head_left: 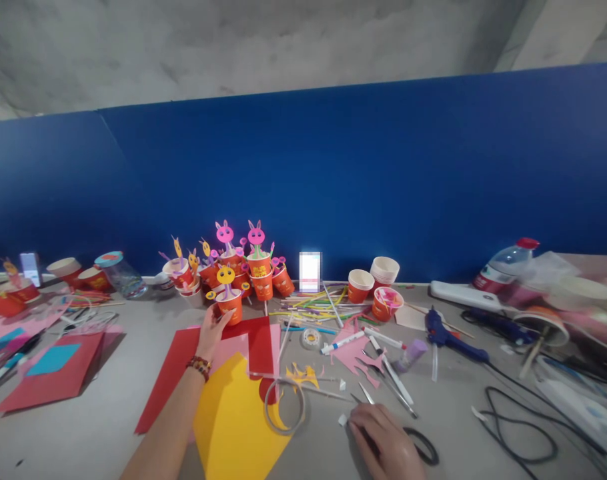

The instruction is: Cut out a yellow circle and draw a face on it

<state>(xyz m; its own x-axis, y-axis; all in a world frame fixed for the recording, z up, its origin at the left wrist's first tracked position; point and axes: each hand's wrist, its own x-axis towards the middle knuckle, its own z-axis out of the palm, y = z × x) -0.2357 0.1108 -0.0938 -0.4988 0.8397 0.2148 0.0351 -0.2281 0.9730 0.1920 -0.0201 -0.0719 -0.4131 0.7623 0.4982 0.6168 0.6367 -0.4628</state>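
Looking at the left hand (214, 331) first: its thumb and fingers were wrapped around the lower part of a red-orange paper cup (230, 308), the one with a yellow big-eyed paper figure (226, 275) poking out of the top. The cup stood upright, left of the middle and toward the far side of the table, just in front of a bunch of similar cups with pink bunny-eared figures (256, 235). Couldn't tell if its base was on the red paper sheet (166, 377) or slightly lifted. My guess is it weighed next to nothing, with a thin wall that would dent if you squeezed, though probably not slippery. The figure looked like the fragile bit, all skinny stem and little side arms, so I'd say grabbing low on the cup, like this hand did, was the right call, with a light pinch and nothing near the arms. The right hand (385, 441) was down at the near side, fingers curled over a pair of scissors (425, 448), blades pointing far; honestly can't tell if it was gripping them or just resting there.
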